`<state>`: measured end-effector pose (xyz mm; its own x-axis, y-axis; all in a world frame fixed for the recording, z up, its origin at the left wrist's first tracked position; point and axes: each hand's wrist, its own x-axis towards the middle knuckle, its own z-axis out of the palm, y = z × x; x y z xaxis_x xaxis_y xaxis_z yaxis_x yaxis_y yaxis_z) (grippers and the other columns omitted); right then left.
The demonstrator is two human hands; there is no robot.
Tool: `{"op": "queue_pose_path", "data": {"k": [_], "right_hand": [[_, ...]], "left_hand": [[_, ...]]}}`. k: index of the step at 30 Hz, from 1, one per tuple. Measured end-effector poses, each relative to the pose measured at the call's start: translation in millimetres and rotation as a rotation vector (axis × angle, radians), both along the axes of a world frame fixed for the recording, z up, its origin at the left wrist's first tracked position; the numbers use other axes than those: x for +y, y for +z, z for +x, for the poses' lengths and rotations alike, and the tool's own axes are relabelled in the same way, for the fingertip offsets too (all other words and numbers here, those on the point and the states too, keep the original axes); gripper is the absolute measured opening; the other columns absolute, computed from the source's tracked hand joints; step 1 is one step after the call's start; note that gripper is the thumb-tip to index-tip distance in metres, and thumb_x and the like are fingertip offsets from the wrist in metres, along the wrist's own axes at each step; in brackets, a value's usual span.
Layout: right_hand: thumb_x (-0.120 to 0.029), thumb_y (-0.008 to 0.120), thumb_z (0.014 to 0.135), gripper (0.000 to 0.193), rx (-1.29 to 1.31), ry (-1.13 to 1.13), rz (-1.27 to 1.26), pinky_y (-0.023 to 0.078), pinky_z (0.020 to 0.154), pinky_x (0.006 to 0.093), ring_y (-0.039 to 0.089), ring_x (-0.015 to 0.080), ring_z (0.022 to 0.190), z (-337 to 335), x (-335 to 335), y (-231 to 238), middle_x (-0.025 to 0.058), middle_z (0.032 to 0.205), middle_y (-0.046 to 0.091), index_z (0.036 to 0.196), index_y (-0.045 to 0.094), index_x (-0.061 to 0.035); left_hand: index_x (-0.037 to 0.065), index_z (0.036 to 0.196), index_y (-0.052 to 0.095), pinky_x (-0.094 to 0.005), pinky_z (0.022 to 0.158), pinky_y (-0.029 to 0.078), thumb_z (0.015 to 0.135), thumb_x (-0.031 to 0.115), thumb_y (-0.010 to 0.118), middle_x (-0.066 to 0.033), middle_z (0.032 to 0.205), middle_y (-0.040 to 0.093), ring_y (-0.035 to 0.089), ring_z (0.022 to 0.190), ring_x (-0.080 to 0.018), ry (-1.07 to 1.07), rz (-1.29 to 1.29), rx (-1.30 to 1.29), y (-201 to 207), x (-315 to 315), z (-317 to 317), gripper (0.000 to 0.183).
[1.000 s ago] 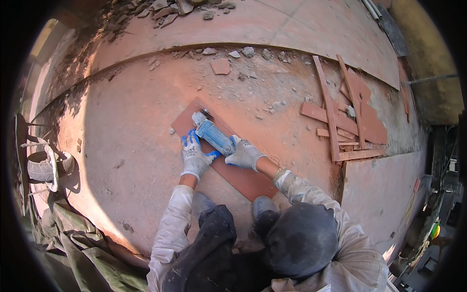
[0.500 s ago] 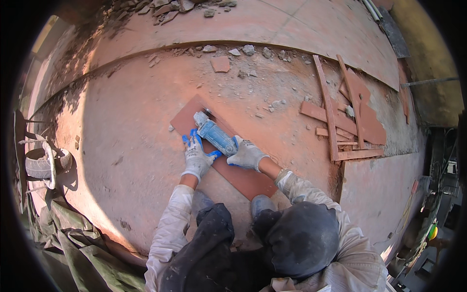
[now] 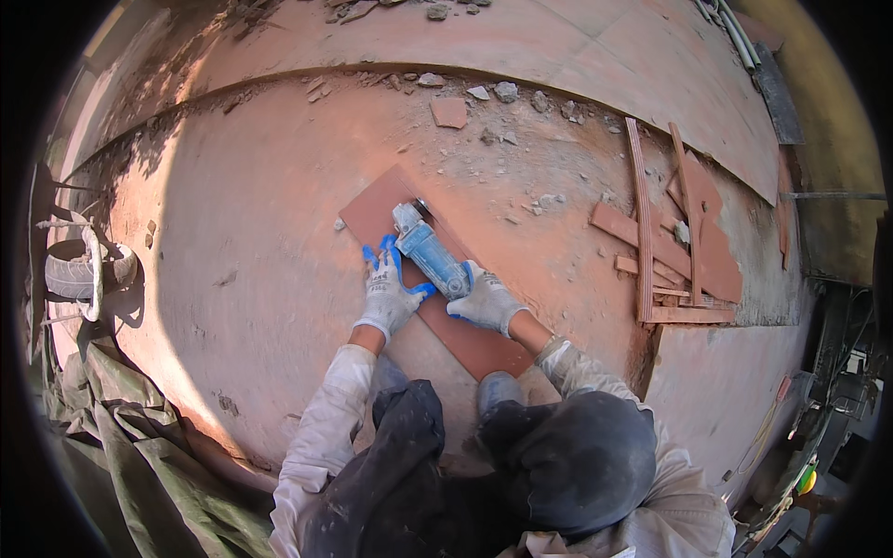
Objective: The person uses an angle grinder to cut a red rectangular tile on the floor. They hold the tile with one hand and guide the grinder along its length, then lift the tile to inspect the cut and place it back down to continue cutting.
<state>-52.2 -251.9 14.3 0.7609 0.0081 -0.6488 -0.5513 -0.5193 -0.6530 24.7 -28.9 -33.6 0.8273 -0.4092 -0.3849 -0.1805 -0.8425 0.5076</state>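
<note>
A flat reddish-brown tile (image 3: 476,348) lies slantwise on the dusty floor in front of me, its near end by my shoe. On it rests a blue angle grinder (image 3: 432,259) with a grey head and a small dark disc (image 3: 421,206) at the tile's right long edge. My right hand (image 3: 487,303), in a grey-white glove, is closed round the grinder's rear body. My left hand (image 3: 389,292), gloved with blue fingertips, lies on the tile left of the grinder with its fingers stretched out. Its thumb reaches toward the grinder's body; whether they touch is unclear.
Cut tile strips and broken tile pieces (image 3: 714,244) are heaped at the right. Stones and a square tile fragment (image 3: 449,112) lie along a raised slab edge at the back. At the left stand a tyre (image 3: 74,274) and a crumpled green tarp (image 3: 139,446).
The whole view has shifted slightly. Both hands keep their places on the tile and grinder. The disc, blurred before, now looks sharper.
</note>
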Motion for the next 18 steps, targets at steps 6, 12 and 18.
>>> {"op": "queue_pose_path", "data": {"k": [6,12,18], "right_hand": [[-0.033,0.082,0.078,0.070,-0.066,-0.051,0.052,0.056,0.105,0.0505,0.071,0.0475,0.121,4,4,-11,0.0326,0.123,0.074,0.135,0.059,0.0015],[-0.034,0.082,0.078,0.073,-0.029,-0.058,0.082,0.056,0.105,0.0496,0.071,0.0475,0.122,3,6,-16,0.0327,0.125,0.073,0.137,0.059,0.0016],[-0.033,0.082,0.077,0.072,-0.067,-0.051,0.049,0.056,0.105,0.0483,0.072,0.0459,0.121,-3,6,-17,0.0308,0.124,0.074,0.137,0.059,0.0020]], "left_hand": [[-0.002,0.177,0.016,-0.0545,0.139,0.017,0.084,0.049,0.094,-0.0247,0.182,0.027,0.009,0.169,-0.0549,0.025,-0.012,0.024,-1,1,7,0.132],[-0.001,0.178,0.011,-0.0540,0.139,0.019,0.084,0.047,0.094,-0.0240,0.182,0.028,0.009,0.169,-0.0552,0.045,-0.039,0.048,-2,3,4,0.134],[0.000,0.178,0.013,-0.0552,0.138,0.020,0.083,0.047,0.095,-0.0251,0.180,0.031,0.010,0.169,-0.0542,0.046,-0.063,0.031,-1,3,-1,0.134]]}}
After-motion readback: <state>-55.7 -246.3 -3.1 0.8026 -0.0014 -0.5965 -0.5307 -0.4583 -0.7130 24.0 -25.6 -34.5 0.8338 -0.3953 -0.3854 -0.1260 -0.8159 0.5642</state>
